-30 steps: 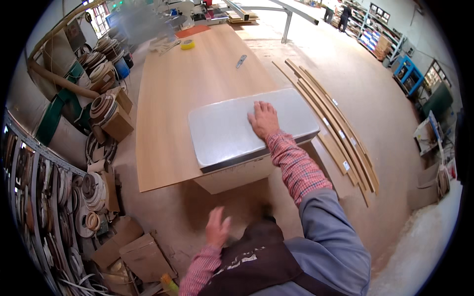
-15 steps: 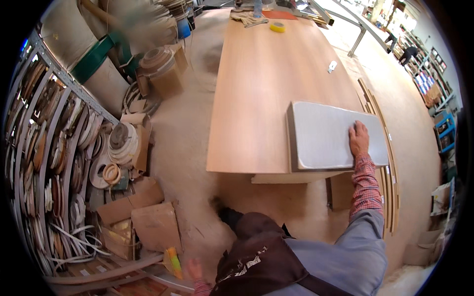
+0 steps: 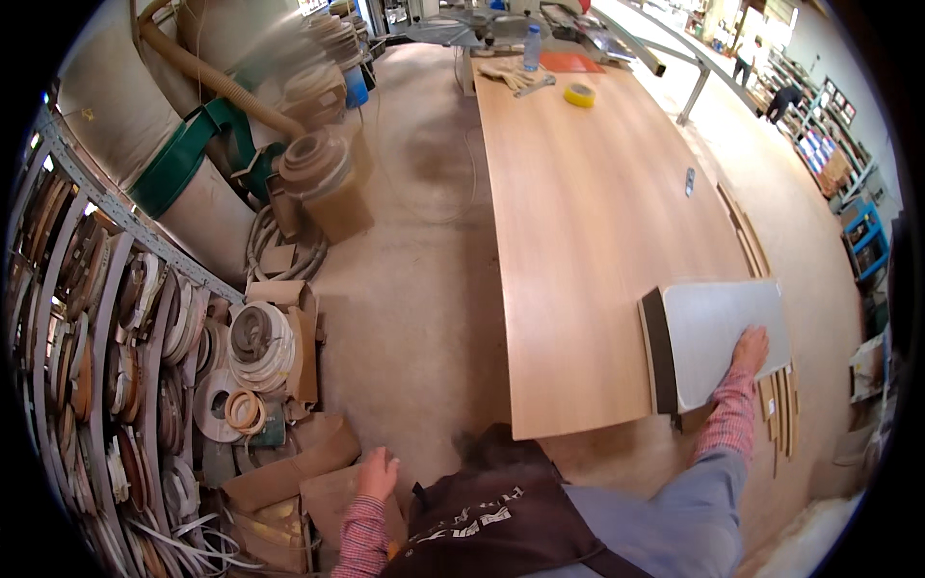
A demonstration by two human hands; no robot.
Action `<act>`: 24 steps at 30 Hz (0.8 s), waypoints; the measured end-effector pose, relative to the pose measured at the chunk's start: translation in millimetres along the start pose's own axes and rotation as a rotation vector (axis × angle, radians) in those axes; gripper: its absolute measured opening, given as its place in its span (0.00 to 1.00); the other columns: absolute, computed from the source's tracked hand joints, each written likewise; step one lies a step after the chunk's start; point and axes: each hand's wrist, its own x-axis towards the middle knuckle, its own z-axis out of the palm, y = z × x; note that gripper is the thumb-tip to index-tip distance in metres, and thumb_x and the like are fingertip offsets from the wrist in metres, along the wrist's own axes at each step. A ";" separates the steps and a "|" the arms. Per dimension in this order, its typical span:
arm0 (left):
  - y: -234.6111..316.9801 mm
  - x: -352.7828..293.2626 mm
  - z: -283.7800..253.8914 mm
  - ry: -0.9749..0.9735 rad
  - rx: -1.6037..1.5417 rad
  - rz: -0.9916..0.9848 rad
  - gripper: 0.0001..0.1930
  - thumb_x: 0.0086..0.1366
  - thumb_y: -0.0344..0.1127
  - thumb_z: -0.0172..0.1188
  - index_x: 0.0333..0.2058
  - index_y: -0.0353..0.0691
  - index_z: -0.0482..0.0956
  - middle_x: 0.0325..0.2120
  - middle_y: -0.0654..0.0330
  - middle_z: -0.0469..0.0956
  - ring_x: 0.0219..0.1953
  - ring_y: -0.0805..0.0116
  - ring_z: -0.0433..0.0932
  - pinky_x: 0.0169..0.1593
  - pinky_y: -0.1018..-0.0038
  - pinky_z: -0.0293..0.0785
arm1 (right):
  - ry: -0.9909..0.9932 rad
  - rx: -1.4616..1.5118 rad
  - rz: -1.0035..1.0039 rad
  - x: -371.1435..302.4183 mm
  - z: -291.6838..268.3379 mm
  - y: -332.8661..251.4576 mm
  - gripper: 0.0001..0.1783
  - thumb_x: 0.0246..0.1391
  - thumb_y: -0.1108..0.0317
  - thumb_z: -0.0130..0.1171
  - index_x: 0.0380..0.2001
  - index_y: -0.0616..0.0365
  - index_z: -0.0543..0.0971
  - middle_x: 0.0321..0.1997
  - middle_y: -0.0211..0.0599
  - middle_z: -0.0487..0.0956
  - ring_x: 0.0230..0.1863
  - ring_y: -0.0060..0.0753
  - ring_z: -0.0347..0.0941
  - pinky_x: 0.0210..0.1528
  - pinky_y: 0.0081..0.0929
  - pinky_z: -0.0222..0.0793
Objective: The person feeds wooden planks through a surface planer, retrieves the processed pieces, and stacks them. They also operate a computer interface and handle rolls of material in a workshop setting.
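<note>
My right hand (image 3: pixel 751 351) rests on the top of a thick rectangular slab (image 3: pixel 711 328) with a light grey face and a dark side. Its fingers lie against the grey surface without wrapping an edge. The slab sits at the near right corner of a large wood-grain board (image 3: pixel 578 279). Off to the left of my body, my left hand (image 3: pixel 379 473) hangs in the air with nothing in it, its fingers loosely apart, above a piece of brown cardboard (image 3: pixel 332 496).
At the board's far end are a yellow tape roll (image 3: pixel 579 94), a plastic bottle (image 3: pixel 532 48) and gloves (image 3: pixel 506 72). A rack of edging rolls (image 3: pixel 125 289) lines the left, with cardboard boxes beside it. Long wooden strips (image 3: pixel 740 231) run along the board's right side. Two people stand far right.
The view has shifted, so the board and slab appear farther right and lower. My left hand has come up more fully into view; my right hand stays on the slab.
</note>
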 end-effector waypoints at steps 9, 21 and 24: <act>39.0 127.4 1.9 -0.449 0.110 0.382 0.23 0.66 0.49 0.54 0.51 0.37 0.73 0.50 0.44 0.76 0.52 0.45 0.75 0.56 0.55 0.71 | -0.026 -0.064 0.076 -56.6 -3.8 -21.1 0.32 0.66 0.51 0.41 0.62 0.66 0.65 0.65 0.57 0.67 0.67 0.56 0.60 0.68 0.45 0.54; -16.5 390.3 -151.1 -0.261 -0.019 0.332 0.21 0.63 0.47 0.56 0.48 0.38 0.75 0.48 0.45 0.76 0.50 0.43 0.76 0.54 0.52 0.71 | 0.057 -0.053 0.257 -150.1 -21.4 -218.7 0.29 0.65 0.53 0.45 0.60 0.64 0.68 0.64 0.54 0.69 0.65 0.56 0.62 0.67 0.45 0.58; -18.9 434.0 -192.5 -0.375 0.174 0.305 0.21 0.64 0.47 0.55 0.49 0.38 0.75 0.47 0.44 0.76 0.51 0.44 0.75 0.54 0.52 0.72 | -0.106 -0.377 -0.212 -167.4 15.5 -293.9 0.27 0.65 0.53 0.44 0.58 0.62 0.71 0.64 0.54 0.68 0.67 0.55 0.60 0.68 0.46 0.56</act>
